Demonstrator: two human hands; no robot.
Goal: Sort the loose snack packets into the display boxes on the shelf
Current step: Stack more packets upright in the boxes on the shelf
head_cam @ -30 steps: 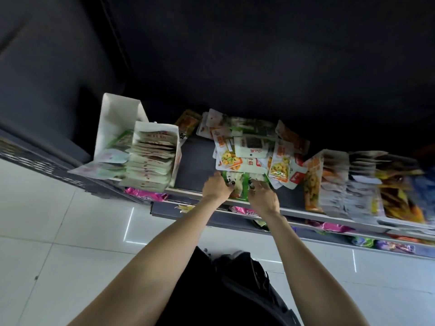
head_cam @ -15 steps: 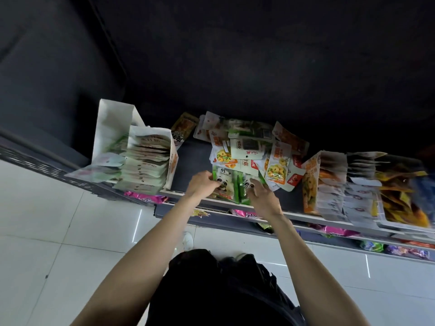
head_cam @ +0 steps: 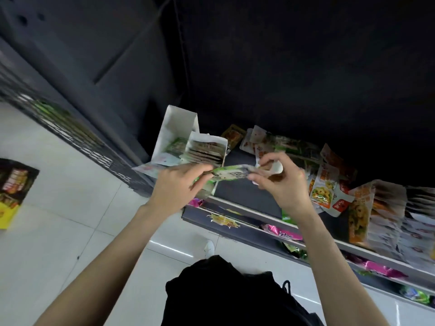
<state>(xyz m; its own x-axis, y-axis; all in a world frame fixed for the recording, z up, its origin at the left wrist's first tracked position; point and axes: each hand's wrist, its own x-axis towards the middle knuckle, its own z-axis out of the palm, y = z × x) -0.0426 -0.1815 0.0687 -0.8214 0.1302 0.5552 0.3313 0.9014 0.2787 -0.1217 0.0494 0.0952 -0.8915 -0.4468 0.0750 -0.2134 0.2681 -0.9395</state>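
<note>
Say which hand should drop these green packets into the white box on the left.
Left, probably. The left hand grips the green packets at the end nearest the white box; the right hand pinches the far end, nearer the loose pile.

A green and white packet of glossy plastic film, creased and catching the light, was held between the left hand and the right hand. The display box was seen to be of matt white card, its open flaps dull and paper-like. The loose packets on the shelf were shown with a shiny printed foil finish. The shelf surface was rendered as dark, smooth and matt, its front rail paler and lightly sheened like painted metal. The floor was laid with pale glossy tiles in which lamps were mirrored. Black matt cloth was worn by the person.
</note>
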